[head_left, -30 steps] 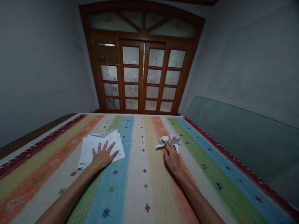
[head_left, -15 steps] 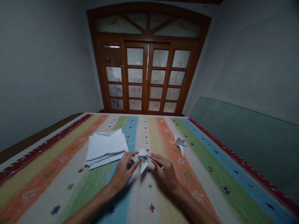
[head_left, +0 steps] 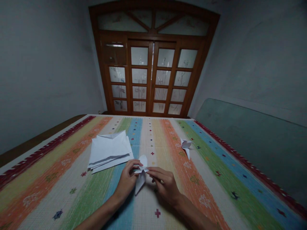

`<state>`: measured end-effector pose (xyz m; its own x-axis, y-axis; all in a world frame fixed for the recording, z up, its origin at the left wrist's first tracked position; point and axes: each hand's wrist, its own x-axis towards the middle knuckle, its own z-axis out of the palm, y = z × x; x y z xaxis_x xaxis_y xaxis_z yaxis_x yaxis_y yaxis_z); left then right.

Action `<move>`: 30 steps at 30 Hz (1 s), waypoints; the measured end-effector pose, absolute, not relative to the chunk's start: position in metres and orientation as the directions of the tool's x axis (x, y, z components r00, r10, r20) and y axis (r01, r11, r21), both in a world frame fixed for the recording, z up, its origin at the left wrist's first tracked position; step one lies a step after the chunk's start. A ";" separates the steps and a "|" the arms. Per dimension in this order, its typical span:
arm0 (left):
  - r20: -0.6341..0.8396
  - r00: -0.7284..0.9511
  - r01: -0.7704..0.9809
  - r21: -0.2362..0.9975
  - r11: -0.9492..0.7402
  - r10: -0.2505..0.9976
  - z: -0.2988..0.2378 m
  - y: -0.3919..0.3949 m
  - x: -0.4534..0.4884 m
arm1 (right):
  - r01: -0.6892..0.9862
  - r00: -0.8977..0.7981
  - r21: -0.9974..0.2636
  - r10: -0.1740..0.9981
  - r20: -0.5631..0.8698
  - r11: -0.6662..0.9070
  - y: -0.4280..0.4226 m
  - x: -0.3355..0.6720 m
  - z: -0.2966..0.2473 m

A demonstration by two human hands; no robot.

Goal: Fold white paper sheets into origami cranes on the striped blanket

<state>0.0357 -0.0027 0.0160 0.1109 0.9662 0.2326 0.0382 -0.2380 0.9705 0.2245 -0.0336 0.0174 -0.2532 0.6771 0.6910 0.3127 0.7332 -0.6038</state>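
Matt white paper (head_left: pixel 140 182) over a rough woven bedspread (head_left: pixel 48 199).

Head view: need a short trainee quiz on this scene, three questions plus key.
1. True or false: the left hand and the right hand both hold the folded white paper figure.
2. On which side of the held figure, the person's left or right, does the stack of white paper lie?
3. Which lies on the striped cloth to the right of the hands?
A. a second folded paper figure
B. a pair of scissors
C. a mug

Key: 1. True. 2. Left. 3. A.
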 end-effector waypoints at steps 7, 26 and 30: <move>0.064 0.239 -0.082 0.996 -0.045 0.969 0.017 -0.006 0.035 | 0.280 -0.219 -0.628 0.685 0.695 0.726 -0.041 0.221 0.024; 0.280 0.183 0.149 0.940 -0.308 0.943 0.027 -0.020 0.035 | 0.266 -0.137 -0.803 0.845 0.516 0.533 -0.034 0.217 0.013; 0.402 0.133 0.214 0.881 -0.423 0.906 0.028 -0.023 0.033 | 0.233 -0.133 -0.796 0.829 0.544 0.559 -0.032 0.215 0.010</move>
<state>0.0333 -0.0226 0.0284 0.1333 0.9057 0.4025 0.2136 -0.4228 0.8807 0.2150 -0.0324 0.0101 -0.1325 0.8288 0.5436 0.2332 0.5591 -0.7956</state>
